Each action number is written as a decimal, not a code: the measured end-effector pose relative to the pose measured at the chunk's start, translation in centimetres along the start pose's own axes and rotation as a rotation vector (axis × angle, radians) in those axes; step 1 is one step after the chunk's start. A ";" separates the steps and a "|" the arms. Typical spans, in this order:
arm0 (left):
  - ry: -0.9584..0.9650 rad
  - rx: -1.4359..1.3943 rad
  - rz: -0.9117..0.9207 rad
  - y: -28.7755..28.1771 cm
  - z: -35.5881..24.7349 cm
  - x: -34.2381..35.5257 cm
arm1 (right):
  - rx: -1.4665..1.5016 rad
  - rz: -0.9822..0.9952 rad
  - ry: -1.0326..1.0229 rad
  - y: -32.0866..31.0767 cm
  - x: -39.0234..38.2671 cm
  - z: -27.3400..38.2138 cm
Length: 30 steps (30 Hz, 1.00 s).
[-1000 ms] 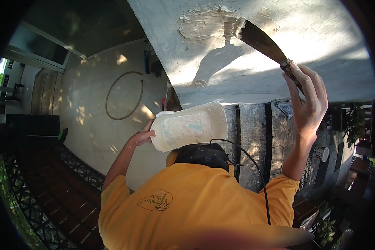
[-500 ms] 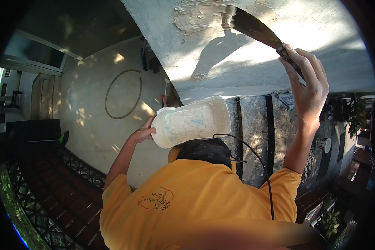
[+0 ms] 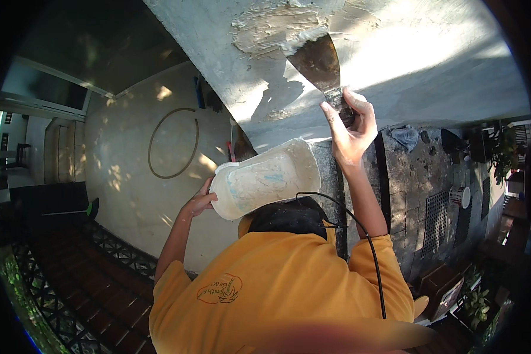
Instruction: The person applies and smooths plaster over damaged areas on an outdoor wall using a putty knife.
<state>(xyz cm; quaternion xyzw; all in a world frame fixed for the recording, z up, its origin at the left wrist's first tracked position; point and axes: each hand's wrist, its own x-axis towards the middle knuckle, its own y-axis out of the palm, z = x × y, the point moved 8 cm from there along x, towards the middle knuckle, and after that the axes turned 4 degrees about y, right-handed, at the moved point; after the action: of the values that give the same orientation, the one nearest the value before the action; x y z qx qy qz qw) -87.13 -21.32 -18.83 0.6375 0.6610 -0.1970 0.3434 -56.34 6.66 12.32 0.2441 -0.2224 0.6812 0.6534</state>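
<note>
My right hand [image 3: 355,131] is closed around the handle of a putty knife [image 3: 317,66]. The knife's wide, stained blade meets the lower edge of a rough patch of wet whitish filler [image 3: 271,30] on the pale wall [image 3: 407,71]. In my left hand [image 3: 200,199] is the near-left end of a white plastic tub [image 3: 310,165], thumb over its rim. Whitish paste coats the inside of the tub, which is tilted so its inside shows. Shadows of the hand and knife fall on the wall left of the blade.
A hose loop [image 3: 150,147] lies on the pale floor at left. Near the wall's corner stands a red-handled tool [image 3: 230,151]. A plastic bag [image 3: 405,137] and a white bucket [image 3: 460,197] are at right. One black cable [image 3: 369,236] runs down over my shoulder.
My right hand has moved left and slightly down with the putty knife. Its blade, seen nearly edge-on before, now shows its broad face. The tub has shifted slightly left and tilted a little.
</note>
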 end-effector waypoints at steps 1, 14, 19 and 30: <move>0.001 0.011 0.002 -0.1 0.1 -0.2 | 0.038 -0.001 0.028 0.8 -0.8 -1.1; -0.005 -0.051 -0.142 -1.3 4.1 -4.4 | -0.171 -0.044 -0.032 0.4 -4.0 -5.4; -0.005 -0.054 -0.156 -1.7 5.1 -4.8 | -0.247 -0.032 -0.005 -0.3 -2.6 -5.3; 0.012 -0.047 -0.163 -1.0 4.7 -5.5 | -0.288 0.004 -0.083 -0.3 -0.5 -3.6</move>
<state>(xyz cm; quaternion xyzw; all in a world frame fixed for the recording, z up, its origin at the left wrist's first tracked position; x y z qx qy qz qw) -87.44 -28.58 -18.40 0.5743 0.7172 -0.2050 0.3373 -56.22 8.49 9.21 0.1751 -0.3450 0.6328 0.6707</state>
